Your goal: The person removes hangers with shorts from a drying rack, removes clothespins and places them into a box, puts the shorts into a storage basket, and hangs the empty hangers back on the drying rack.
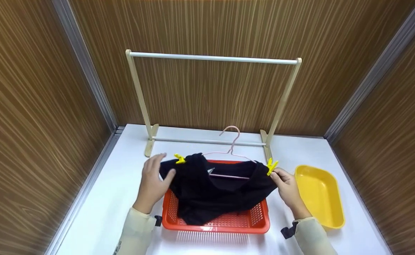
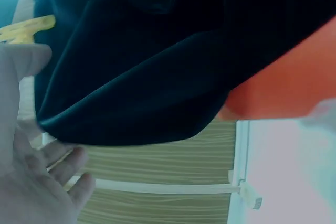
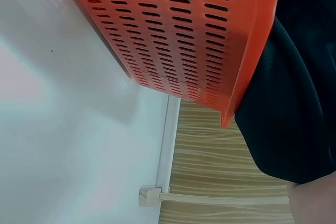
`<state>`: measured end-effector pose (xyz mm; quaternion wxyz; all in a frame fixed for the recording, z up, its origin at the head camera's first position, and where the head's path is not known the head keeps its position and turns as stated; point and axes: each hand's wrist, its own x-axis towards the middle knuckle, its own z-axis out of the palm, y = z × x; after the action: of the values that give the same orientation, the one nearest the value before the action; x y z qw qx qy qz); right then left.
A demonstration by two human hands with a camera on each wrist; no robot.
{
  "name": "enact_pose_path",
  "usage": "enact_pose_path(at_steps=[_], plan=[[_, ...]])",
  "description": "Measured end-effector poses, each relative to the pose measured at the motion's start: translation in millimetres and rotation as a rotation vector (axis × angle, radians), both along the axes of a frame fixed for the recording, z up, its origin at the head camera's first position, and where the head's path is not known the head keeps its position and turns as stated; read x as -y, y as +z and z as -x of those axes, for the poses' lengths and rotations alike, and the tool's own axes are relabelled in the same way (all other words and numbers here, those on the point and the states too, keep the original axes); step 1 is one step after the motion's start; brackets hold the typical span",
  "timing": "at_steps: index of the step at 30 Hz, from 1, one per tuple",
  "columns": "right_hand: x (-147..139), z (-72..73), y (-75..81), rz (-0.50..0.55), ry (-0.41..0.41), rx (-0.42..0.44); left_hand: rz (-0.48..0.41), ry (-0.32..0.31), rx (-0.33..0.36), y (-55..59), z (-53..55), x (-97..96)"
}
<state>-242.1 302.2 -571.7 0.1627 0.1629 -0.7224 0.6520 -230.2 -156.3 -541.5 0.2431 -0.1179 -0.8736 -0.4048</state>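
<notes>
A black shirt (image 1: pixel 225 193) hangs on a pink clothes hanger (image 1: pixel 231 141), its hook standing up above the neck opening. Yellow clothespins sit on both shoulders, the left clothespin (image 1: pixel 180 158) and the right clothespin (image 1: pixel 271 165). My left hand (image 1: pixel 154 184) is at the left sleeve, thumb in front and fingers loosely spread; in the left wrist view the shirt's hem (image 2: pixel 131 135) lies beside those fingers. My right hand (image 1: pixel 288 187) pinches the right sleeve edge just below its clothespin. In the right wrist view only a bit of that hand (image 3: pixel 315 200) shows, against the black cloth.
Beneath the shirt stands a red perforated basket (image 1: pixel 214 228), partly covered by the cloth. A yellow tray (image 1: pixel 318 198) lies to its right. Behind is a wooden rack with a white top rail (image 1: pixel 212 57). Wood-patterned walls (image 1: pixel 211 28) enclose the white table (image 1: pixel 119 198).
</notes>
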Motion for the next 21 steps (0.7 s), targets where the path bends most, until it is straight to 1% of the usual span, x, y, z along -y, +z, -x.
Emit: enact_pose_path(at_steps=[1,4,7,9,10,12,15,17,19,21], plan=[[0.3,0.3,0.1,-0.008,0.005,-0.005,0.022,-0.004,0.001,-1.7,0.5,-1.3],[2.1,0.7,0.0,-0.017,0.012,-0.002,0.079,0.012,-0.001,-5.3,0.9,-4.6],[6.1,-0.4,-0.7,-0.018,0.007,0.018,0.108,0.029,-0.004,-6.9,0.8,-6.6],[10.0,-2.7,-0.7,-0.025,0.007,0.04,0.118,0.02,0.012,-7.0,0.1,-7.6],[12.1,-4.1,-0.8,-0.033,0.009,0.053,0.124,0.014,0.029,-7.4,-0.3,-7.8],[16.4,-7.0,-1.1,-0.057,0.005,0.072,0.13,-0.007,0.083,-9.1,-1.0,-7.7],[21.9,-10.5,-2.2,-0.095,-0.006,0.087,0.128,-0.043,0.193,-12.9,-2.4,-5.9],[24.5,-11.6,-3.5,-0.121,-0.032,0.077,0.127,-0.054,0.254,-15.5,-2.5,-4.0],[26.4,-12.0,-5.0,-0.143,-0.055,0.069,0.131,-0.063,0.296,-17.4,-2.5,-2.0],[27.8,-11.8,-6.5,-0.175,-0.08,0.058,0.143,-0.065,0.318,-19.0,-1.9,-0.6]])
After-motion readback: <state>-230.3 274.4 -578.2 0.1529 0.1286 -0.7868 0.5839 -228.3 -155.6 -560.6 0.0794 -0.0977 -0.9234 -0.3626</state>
